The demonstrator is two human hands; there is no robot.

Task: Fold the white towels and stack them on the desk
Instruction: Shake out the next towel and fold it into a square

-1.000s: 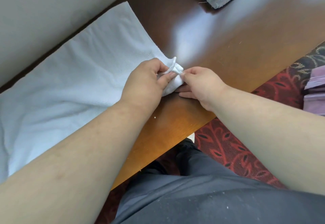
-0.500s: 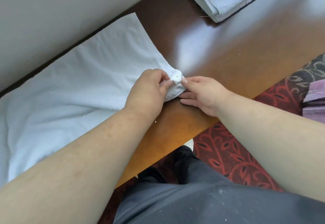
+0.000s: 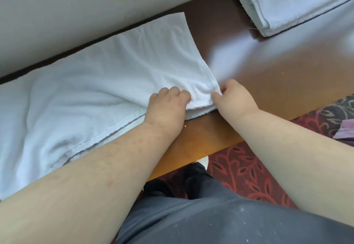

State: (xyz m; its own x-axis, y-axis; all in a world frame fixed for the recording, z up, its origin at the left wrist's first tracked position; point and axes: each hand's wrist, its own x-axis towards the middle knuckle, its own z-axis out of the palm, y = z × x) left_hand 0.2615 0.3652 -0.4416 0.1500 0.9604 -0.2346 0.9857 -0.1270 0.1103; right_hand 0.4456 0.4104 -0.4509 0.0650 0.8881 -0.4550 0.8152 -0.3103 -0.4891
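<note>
Where the towel lies: on the worktop
Left hand: fingers curled, gripping near edge
Right hand: pinching right corner
Stack: far right

You get a bright, evenly lit view with soft daylight tones. A broad pale glare runs across the polished desk from the centre toward the upper right of the frame, washing out the wood grain there. The towel reads slightly bluish white, with gentle shading in its creases at lower left. Your arms cast only faint, soft shadows at the desk's near edge. Focus is mildly soft throughout, with compression smear on the stack at upper right. Wide-angle distortion bends the desk edges and enlarges your forearms toward the bottom corners.
</note>
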